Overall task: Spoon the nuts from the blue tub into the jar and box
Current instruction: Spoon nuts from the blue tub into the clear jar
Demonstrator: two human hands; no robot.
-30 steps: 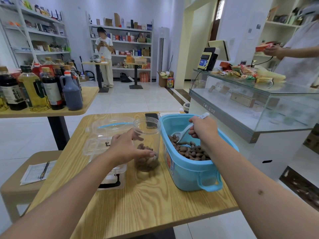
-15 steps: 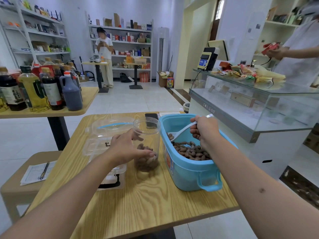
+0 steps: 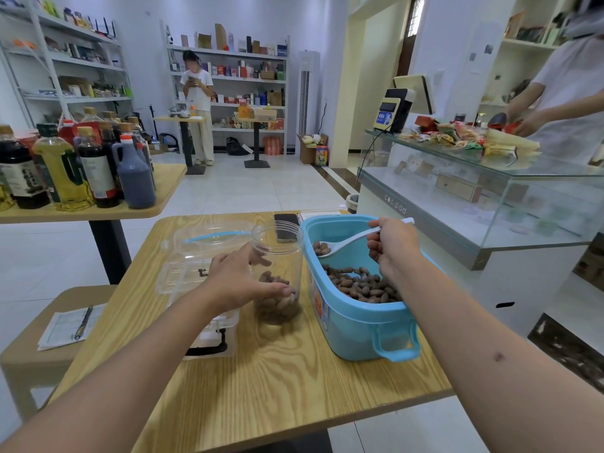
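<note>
A small wooden worktop (image 3: pixel 261 387) in a shop carries everything for the job. Nearest, the left hand (image 3: pixel 238 282) wraps round the clear jar (image 3: pixel 277 273), thumb across its front, steadying it; a shallow layer of nuts already sits inside. Left of that hand lies the clear box (image 3: pixel 196 273), its lid open and, as far as can be seen, holding no nuts. Right of the jar stands the blue tub (image 3: pixel 359 328), nuts (image 3: pixel 359 286) heaped below the right hand (image 3: pixel 392 246). That hand grips the handle of a white spoon (image 3: pixel 340 245), whose bowl, holding a few nuts, hangs above the pile and just short of the jar mouth. To do this well, I would keep the spoon level over the tub rim, tip only once above the opening, and hold the jar firm. Beyond the jar lies a phone (image 3: pixel 287 227).
</note>
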